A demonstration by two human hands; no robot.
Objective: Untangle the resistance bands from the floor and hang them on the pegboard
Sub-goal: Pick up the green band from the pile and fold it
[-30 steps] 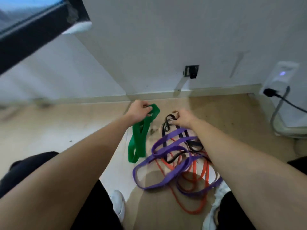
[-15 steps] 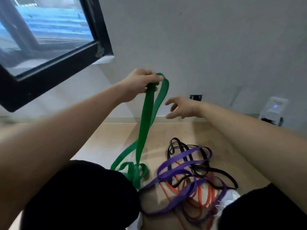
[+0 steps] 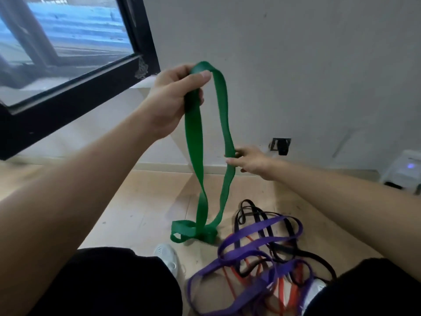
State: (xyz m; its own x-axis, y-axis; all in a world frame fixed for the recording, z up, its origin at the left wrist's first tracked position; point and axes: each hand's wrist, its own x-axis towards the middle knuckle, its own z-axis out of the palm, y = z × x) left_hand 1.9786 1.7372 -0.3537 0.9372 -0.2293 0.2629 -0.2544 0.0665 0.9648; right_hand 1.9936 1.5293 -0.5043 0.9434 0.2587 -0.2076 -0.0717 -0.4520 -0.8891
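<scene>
Left hand point(image 3: 173, 96) closed on top bend of green band point(image 3: 193, 135), held high just right of window frame point(image 3: 145, 46). Band's long axis near vertical: two strands drop from grip to floor point(image 3: 141, 201), lower end folded in a small heap, touching ground, well below and slightly right of window corner. Right of that heap, apart from it: tangle w/ purple band point(image 3: 257, 254), black band point(image 3: 282, 254), orange band point(image 3: 230, 283) on floor, farther right of window. Right hand point(image 3: 250, 161) lower than left, fingers pinching right strand approx mid-length; loosely closed on it, by the look. Pegboard not in view. Probably next: lift further or slide right hand down strand to clear folded end; right hand nearer to it.
</scene>
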